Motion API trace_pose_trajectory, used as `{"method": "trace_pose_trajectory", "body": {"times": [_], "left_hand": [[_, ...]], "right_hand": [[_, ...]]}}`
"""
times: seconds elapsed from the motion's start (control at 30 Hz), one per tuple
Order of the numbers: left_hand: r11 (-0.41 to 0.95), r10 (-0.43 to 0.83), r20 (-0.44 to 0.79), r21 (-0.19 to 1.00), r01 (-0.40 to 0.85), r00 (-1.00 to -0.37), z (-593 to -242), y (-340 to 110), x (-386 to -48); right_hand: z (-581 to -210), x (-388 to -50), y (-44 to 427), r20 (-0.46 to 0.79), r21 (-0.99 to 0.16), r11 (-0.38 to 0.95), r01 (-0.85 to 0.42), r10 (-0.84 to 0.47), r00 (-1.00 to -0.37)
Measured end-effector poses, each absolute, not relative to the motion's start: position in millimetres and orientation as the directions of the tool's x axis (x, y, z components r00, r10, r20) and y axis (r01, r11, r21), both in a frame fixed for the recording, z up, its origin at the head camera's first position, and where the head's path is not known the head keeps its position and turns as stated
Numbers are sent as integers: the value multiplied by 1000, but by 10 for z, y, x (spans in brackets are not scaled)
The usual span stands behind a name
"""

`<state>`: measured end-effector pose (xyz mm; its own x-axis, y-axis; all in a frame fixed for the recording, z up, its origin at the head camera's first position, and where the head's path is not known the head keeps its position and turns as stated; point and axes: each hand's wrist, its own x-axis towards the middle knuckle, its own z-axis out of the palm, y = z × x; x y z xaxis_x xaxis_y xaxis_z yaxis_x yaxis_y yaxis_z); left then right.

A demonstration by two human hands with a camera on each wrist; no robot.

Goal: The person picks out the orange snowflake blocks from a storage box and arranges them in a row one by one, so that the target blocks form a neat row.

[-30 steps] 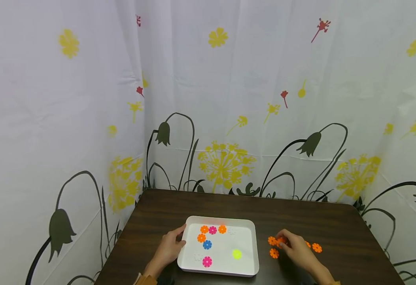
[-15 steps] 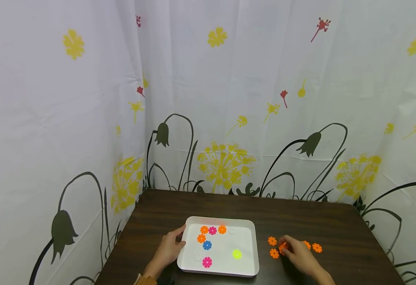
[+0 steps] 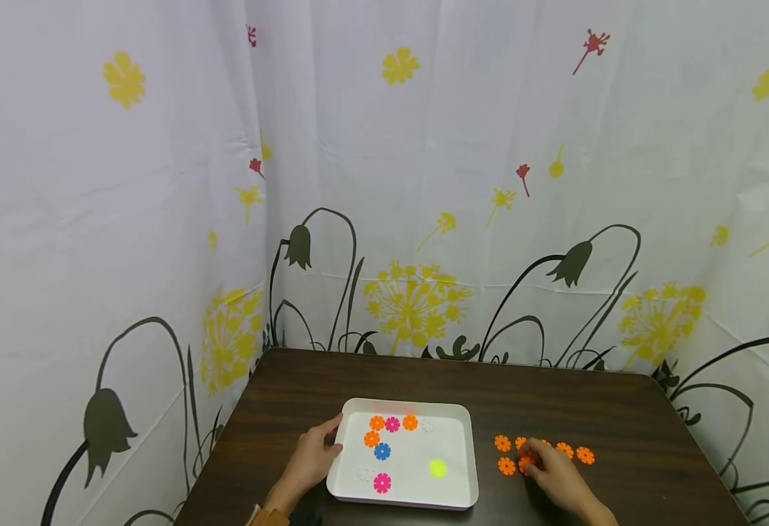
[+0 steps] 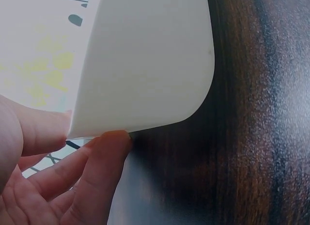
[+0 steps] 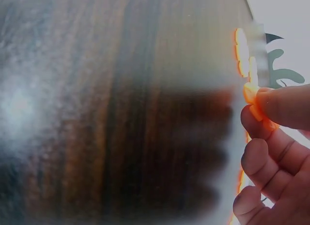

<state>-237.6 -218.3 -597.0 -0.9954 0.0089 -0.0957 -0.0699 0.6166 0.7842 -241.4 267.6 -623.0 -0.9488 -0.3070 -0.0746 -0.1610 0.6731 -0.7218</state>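
Note:
A white tray [image 3: 424,495] holds orange, pink and blue flower discs, clear ones and a yellow disc [image 3: 438,468]. The left hand [image 3: 308,459] grips the tray's left side; in the left wrist view its thumb and fingers [image 4: 109,147] pinch the rim of the tray [image 4: 150,60]. Right of the tray, the right hand [image 3: 558,476] is over orange flower discs on the table. Between its thumb and index finger, the right hand [image 5: 278,137] pinches an orange disc [image 5: 251,93] in the right wrist view. Its other fingers are curled.
On the dark wooden table [image 3: 450,380], orange discs lie in a row, among them one at the right end [image 3: 585,455], with another disc [image 3: 506,466] below the row's left part. A white curtain [image 3: 490,109] with printed plants hangs behind the table.
The right hand has moved slightly right and down with an orange disc, and more of the upper row of orange discs shows. The left hand stays at the tray.

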Motion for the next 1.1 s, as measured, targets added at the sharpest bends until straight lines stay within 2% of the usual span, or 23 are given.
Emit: {"method": "trace_pose_trajectory", "body": {"times": [0.2, 1.1], "left_hand": [[619, -2, -86, 783, -69, -996, -5967, -2173, -2382], [635, -7, -87, 769, -72, -996, -6023, -2164, -2371]], "right_hand": [[-6247, -2414, 2677, -97, -705, 696, -136, -284, -954], [-6301, -2410, 2686, -58, -666, 734, -135, -232, -971]]}}
